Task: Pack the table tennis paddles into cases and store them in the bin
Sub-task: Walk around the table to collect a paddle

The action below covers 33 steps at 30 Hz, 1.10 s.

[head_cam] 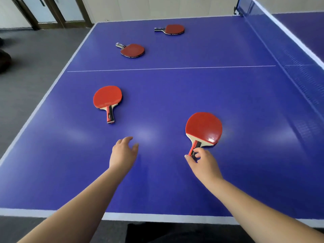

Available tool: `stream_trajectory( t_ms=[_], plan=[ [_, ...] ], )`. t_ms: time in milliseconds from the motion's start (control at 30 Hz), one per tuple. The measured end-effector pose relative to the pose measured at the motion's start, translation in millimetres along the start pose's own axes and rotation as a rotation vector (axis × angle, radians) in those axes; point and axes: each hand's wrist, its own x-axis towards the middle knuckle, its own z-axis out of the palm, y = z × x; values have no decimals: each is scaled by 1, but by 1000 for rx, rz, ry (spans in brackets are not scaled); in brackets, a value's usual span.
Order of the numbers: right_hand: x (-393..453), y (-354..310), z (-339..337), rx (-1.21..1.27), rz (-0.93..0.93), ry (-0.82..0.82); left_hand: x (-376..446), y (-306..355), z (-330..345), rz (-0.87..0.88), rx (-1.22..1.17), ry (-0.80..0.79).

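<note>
The task looks barely begun: the right grip pinches the handle of the nearest paddle on the table, the left grip hovers spread, three other paddles lie beyond both, and no case or bin is visible.

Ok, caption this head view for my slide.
Right hand pinches the near paddle handle; left hand hovers open; three paddles lie beyond.

1. The table top is smooth blue, softly glossy with pale glare patches.
2. The near right paddle has shiny red rubber above bare pale wood.
3. The net is fine mesh.
4. The floor looks matt grey.
</note>
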Motion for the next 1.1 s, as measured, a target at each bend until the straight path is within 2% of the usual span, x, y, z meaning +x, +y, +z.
stream_trajectory(
  t_ms=[233,333,567,767,900,1000,1100],
  plan=[
    [38,-11,35,-29,185,295,113,-33,-36,-91,-43,80],
    [43,-9,42,32,296,350,154,-45,-44,-151,-68,79],
    [45,-12,48,53,473,354,205,-54,-35,-202,-89,24],
    [45,-25,42,36,514,354,225,-54,-33,-265,-150,55],
    [49,-24,39,-9,555,302,237,-51,-38,-366,-135,-39],
    [52,-21,37,-53,565,262,238,-46,-43,-487,-318,-92],
    [54,-22,34,-93,551,253,226,-38,-43,-556,-681,-243]
  ],
)
